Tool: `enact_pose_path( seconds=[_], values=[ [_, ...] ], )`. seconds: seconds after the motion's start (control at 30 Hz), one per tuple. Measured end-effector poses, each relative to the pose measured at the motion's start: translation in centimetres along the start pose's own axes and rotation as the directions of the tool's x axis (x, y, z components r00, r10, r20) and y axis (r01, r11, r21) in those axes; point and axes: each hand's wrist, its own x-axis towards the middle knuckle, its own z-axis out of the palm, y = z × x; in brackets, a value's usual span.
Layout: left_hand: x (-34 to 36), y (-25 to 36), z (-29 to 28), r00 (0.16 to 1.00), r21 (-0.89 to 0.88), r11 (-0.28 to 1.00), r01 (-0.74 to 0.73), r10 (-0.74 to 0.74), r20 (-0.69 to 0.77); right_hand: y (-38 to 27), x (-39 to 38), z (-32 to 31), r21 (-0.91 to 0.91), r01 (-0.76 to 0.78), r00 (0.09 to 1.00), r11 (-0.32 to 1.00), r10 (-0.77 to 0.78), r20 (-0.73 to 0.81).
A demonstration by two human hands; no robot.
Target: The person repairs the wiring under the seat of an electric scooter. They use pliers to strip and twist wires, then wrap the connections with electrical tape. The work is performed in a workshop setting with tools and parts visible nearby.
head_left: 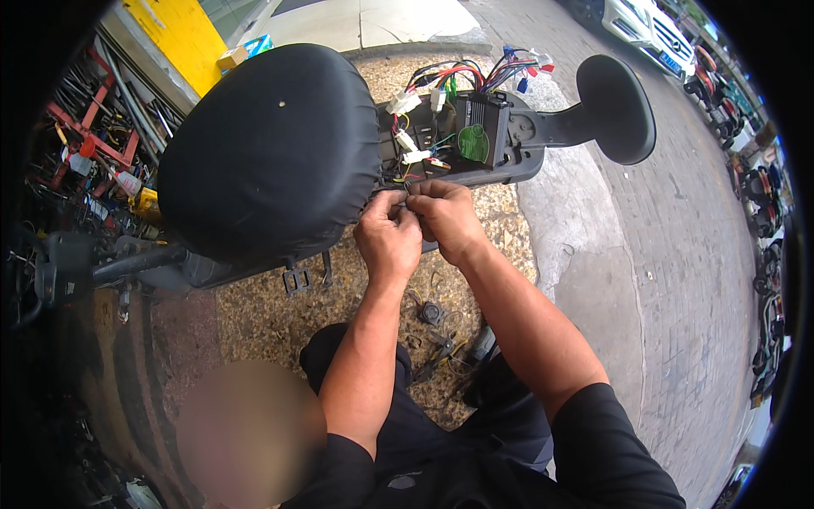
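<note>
My left hand (387,235) and my right hand (444,217) meet at the near edge of a scooter's open rear deck, just right of its black padded seat (271,153). Both sets of fingers are pinched together around thin dark wire, most of it hidden by the fingertips. Beyond them, white plug connectors (404,103) with coloured leads lie in the open compartment. A finned black controller box (485,127) with a green round label sits to their right, and a bundle of red, blue and black wires (483,78) rises behind it.
A black backrest pad (616,110) sticks out at the right end. On the speckled ground below lie pliers (440,349) and a small round black part (431,313) with wires. Tools and metal rods (127,93) crowd the left. A white car (649,34) stands at the far right.
</note>
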Motion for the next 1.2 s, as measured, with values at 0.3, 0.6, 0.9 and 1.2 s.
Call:
enact_pose_path(
  seconds=[0.3, 0.6, 0.9, 1.2],
  values=[
    [0.3, 0.4, -0.3, 0.996, -0.004, 0.998, 0.058, -0.058, 0.064, 0.4, 0.3, 0.2, 0.002, 0.021, 1.0, 1.0, -0.021, -0.02],
    [0.7, 0.2, -0.5, 0.999, -0.013, 1.0, 0.012, -0.011, 0.044, 1.2, 1.5, 1.4, -0.404, 0.038, 0.973, 0.914, -0.126, -0.193],
    [0.8, 0.3, -1.1, 0.995, 0.106, 0.994, 0.019, -0.029, 0.096, 0.6, 1.2, 1.6, -0.498, 0.032, 0.956, 0.866, -0.173, -0.238],
    [1.0, 0.0, -1.2, 0.996, 0.104, 0.995, -0.007, -0.003, 0.094, -0.3, 0.6, 1.6, -0.126, -0.026, 0.973, 0.992, -0.004, -0.23]
  ],
)
